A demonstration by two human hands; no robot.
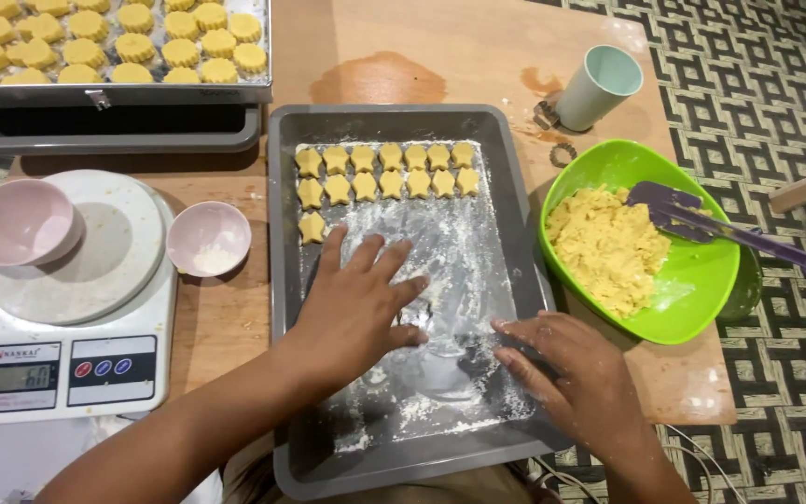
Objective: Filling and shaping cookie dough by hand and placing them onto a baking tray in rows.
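Flour-dusted grey metal baking tray (284, 280) lies in the middle of the wooden bench (226, 327), with the person's two hands spread inside it. Far left, a white digital kitchen scale (67, 369) carries a pale pink bowl (19, 222) on its round plate, and a smaller pink bowl (208, 238) with a little flour stands just beside it. Behind these, a second tray of round fluted yellow cookies (132, 42) rests on a dark tray at the bench's far edge. In the grey tray, star-shaped yellow dough pieces (380, 173) sit in rows along the far end. The left hand (356, 303) presses flat on the floured surface, its grip fully open, fingers splayed, holding nothing. The right hand (566, 369) lies flat near the tray's right wall, grip open too and empty. Right of the tray, a lime-green plastic bowl (701, 280) holds yellow dough (604, 247) and a purple spatula (701, 222); a pale mint cup (597, 86) stands behind it.
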